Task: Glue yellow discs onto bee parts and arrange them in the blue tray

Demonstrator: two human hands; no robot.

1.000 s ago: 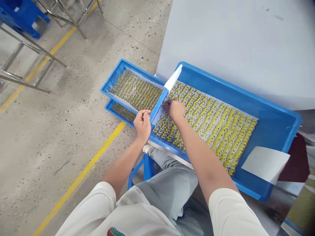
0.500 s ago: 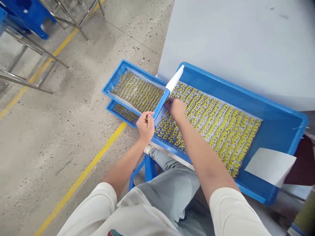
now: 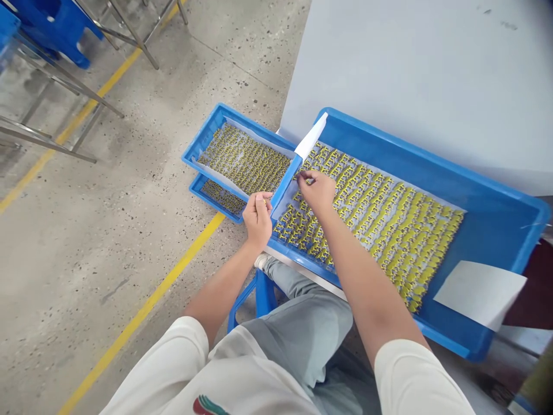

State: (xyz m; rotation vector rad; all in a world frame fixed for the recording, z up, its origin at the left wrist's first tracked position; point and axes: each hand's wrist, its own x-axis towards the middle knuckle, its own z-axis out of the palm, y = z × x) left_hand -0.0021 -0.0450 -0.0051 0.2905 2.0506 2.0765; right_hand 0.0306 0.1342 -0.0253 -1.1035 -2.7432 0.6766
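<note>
My left hand (image 3: pixel 258 219) is closed beside the near right corner of the small blue tray (image 3: pixel 196 138), with a bit of yellow showing at its fingertips, seemingly small yellow parts. Over the left end of the large blue tray (image 3: pixel 432 155), my right hand (image 3: pixel 319 191) pinches thumb and fingers together; what lies between them is too small to make out. Small yellow-and-dark parts (image 3: pixel 389 230) lie in rows on white paper beneath my right hand. Similar, finer-looking parts (image 3: pixel 246 155) cover the paper lining of the small tray.
A second small tray (image 3: pixel 199 183) with parts sits below the first. White paper (image 3: pixel 311 137) stands up at the large tray's left end, and a white sheet (image 3: pixel 479 291) lies at its right. A pale table (image 3: pixel 389 69) is behind; metal-legged stools (image 3: pixel 64 86) stand far left.
My right hand has shifted slightly right, its fingertips now more visible. My left thumb and fingers have moved, showing the bit of yellow higher up. The whole view has drifted a little.
</note>
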